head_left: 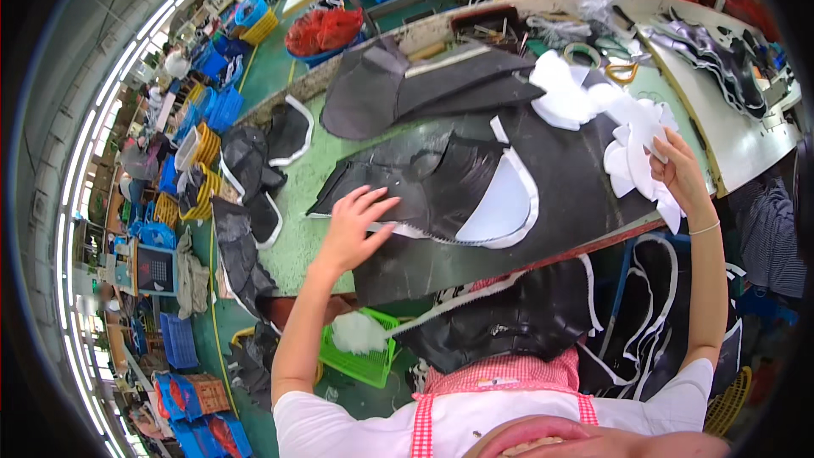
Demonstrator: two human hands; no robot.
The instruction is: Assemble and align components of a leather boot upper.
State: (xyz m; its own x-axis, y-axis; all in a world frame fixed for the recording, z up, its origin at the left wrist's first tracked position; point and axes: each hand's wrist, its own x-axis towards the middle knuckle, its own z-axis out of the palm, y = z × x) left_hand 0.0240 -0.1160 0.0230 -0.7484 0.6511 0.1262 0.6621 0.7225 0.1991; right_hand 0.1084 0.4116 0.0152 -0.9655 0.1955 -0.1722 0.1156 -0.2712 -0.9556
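My left hand (350, 227) lies with spread fingers on a black sewn piece (398, 178) edged with white trim. A pale, smooth curved insert (500, 202) sits at that piece's right end, inside the white edging. To the right, my right hand (677, 168) reaches over a loose heap of white cut pieces (626, 153) and pinches one white piece (646, 123) between thumb and fingers. The black piece rests partly on a dark sheet (568, 203) that covers much of the green tabletop (309, 259).
Large black panels (424, 89) lie at the back. Trimmed black pieces (248, 161) hang over the left edge, and another (500, 314) covers my lap. A green basket (365, 356) with white fluff stands below. Yellow-handled scissors (621, 73) and a tape roll (582, 54) lie back right.
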